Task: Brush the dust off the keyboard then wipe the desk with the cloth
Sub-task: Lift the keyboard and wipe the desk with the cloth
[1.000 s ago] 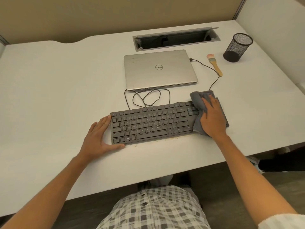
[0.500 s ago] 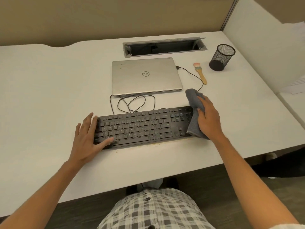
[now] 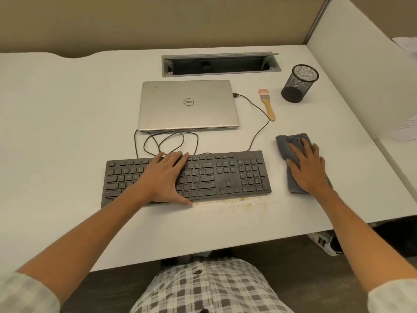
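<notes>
White bench (image 3: pixel 67 136) fills pretty much the whole view, tan partition behind it and a cable slot (image 3: pixel 221 65) cut in near the back. Next biggest is the closed silver laptop (image 3: pixel 188 106), then the black keyboard (image 3: pixel 187 177) sitting nearer the front edge with its cord (image 3: pixel 167 143) looped in between the two. Left hand (image 3: pixel 164 177) lies flat on the keys, fingers straight and a bit spread, thumb at the front edge, not gripping anything. Right hand (image 3: pixel 308 170) is pressed flat on the grey cloth (image 3: pixel 291 145), which lies on the bench just right of the keyboard, not touching it as far as I can see. Mesh pen cup (image 3: pixel 299 86) stands back right, and the little wooden brush (image 3: pixel 267 105) lies between it and the laptop, untouched.

What I'd worry about: there's a line of brownish crumbs (image 3: pixel 234 204) along the keyboard's front edge. If the cloth gets dragged through that it'll probably just smear it, or shove grit back under the keys. Sliding the keyboard could also snag the loose cord and tug the laptop.

Can't tell if the pen cup has anything in it or what's down in the cable slot. Key legends are too blurry to read, and the keys under the left hand are hidden.
</notes>
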Demonstrator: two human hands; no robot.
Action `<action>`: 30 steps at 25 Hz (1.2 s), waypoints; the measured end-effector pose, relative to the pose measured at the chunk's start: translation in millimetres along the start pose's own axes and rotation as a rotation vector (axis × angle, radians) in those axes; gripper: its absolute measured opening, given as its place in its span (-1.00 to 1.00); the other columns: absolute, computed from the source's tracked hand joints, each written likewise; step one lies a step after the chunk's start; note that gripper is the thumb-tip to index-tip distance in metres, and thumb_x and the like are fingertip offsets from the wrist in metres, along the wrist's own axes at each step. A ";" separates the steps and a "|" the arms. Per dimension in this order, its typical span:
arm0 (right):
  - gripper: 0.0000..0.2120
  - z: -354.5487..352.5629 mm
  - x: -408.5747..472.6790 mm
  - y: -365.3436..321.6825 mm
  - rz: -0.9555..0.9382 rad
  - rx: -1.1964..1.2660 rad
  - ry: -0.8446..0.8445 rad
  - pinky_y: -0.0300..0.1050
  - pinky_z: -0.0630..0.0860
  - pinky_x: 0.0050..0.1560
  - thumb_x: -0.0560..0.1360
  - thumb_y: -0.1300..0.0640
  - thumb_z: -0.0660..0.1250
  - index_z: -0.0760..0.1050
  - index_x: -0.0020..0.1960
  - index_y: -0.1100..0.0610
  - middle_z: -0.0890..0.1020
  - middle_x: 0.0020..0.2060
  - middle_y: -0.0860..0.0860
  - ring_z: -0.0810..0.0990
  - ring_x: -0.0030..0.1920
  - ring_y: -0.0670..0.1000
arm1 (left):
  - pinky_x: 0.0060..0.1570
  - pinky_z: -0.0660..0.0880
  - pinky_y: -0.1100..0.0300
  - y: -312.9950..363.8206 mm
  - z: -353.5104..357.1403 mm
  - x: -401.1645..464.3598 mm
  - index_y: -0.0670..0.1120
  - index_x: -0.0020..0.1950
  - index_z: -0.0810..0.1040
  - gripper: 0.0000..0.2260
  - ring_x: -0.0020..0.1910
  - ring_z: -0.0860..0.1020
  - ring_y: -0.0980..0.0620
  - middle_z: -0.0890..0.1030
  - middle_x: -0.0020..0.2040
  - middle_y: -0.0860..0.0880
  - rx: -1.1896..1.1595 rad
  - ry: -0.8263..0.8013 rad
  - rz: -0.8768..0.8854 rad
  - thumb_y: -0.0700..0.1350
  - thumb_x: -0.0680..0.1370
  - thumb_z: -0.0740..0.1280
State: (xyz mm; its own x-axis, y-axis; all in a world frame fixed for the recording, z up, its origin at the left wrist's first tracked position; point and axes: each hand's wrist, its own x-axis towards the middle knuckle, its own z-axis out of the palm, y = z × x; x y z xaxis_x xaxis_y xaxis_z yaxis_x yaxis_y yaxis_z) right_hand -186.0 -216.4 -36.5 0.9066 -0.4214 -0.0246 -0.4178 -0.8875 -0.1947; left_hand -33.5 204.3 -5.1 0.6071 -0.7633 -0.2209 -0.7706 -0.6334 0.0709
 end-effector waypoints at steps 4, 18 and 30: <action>-0.35 2.0 7.2 2.6 0.006 -0.002 -0.015 0.34 0.21 0.38 0.53 -0.32 -0.09 0.12 0.55 -0.10 0.11 0.55 0.10 0.06 0.51 0.26 | 0.54 0.15 -0.06 -1.3 -2.9 12.4 -0.12 0.66 -0.03 0.36 0.51 0.25 -0.08 0.26 0.53 -0.06 0.051 -0.035 0.007 0.71 0.10 0.18; -0.45 5.7 28.9 -5.0 -0.089 0.045 -0.017 0.32 0.26 0.39 0.57 -0.12 0.06 0.18 0.55 -0.07 0.16 0.55 0.10 0.14 0.51 0.26 | 0.18 0.38 -0.11 -10.0 -31.9 27.6 -0.10 0.50 0.20 0.28 0.18 0.45 -0.13 0.38 0.26 -0.09 0.011 0.027 0.020 0.67 0.01 0.31; -0.44 15.7 29.8 -58.5 -0.447 0.060 -0.069 0.17 0.36 0.28 0.52 -0.02 0.03 0.26 0.52 -0.04 0.21 0.54 0.05 0.20 0.49 0.25 | 0.13 0.44 -0.19 -43.7 -114.3 50.5 -0.16 0.47 0.23 0.23 0.10 0.46 -0.19 0.39 0.24 -0.18 -0.112 0.266 -0.093 0.60 0.03 0.35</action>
State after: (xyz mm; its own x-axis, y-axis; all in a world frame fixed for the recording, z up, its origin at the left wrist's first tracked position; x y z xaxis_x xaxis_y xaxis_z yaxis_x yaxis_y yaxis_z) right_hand -133.6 -174.1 -41.2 0.9998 0.0161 0.0098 0.0181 -0.9660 -0.2578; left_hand 53.0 178.9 91.8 0.7151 -0.6984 0.0300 -0.6920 -0.7011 0.1720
